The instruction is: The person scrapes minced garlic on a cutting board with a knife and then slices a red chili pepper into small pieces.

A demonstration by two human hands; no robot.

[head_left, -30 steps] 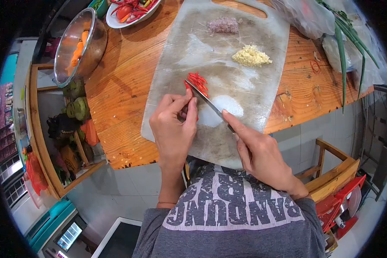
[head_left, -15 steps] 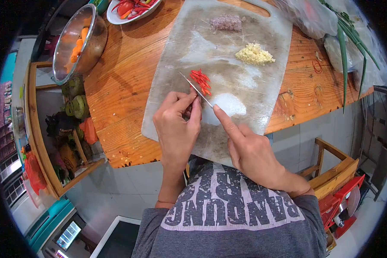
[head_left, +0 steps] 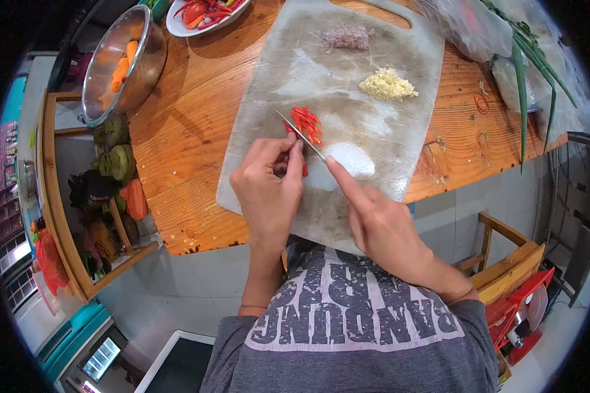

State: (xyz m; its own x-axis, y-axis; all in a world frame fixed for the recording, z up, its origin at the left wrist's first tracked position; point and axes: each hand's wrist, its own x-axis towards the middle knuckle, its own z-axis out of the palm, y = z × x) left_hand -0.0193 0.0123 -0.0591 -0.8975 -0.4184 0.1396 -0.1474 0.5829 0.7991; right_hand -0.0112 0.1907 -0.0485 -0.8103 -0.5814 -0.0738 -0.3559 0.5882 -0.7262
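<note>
My left hand (head_left: 267,180) is closed on a red chili (head_left: 304,169), its fingertips pinched close beside the blade. Most of that chili is hidden by the fingers. In my right hand (head_left: 380,219) is a knife (head_left: 300,135), index finger stretched along the blade's back; the handle is covered by the palm. Sliced red chili (head_left: 307,123) lies in a small pile just beyond the blade on the worn white cutting board (head_left: 262,108). Farther up the board are a heap of minced pale yellow garlic (head_left: 388,84) and a heap of chopped purplish shallot (head_left: 347,37).
A metal bowl (head_left: 152,65) with carrot pieces (head_left: 120,74) stands at the table's left edge. Beside it is a white plate (head_left: 210,26) of red chilies and tomato. Plastic bags (head_left: 462,29) and green scallions (head_left: 522,98) lie at the right. A wooden stool (head_left: 511,262) stands below right.
My left hand has shifted slightly to the left, and more of the red chili shows beside its fingers. The knife stays almost in place against the chili.
</note>
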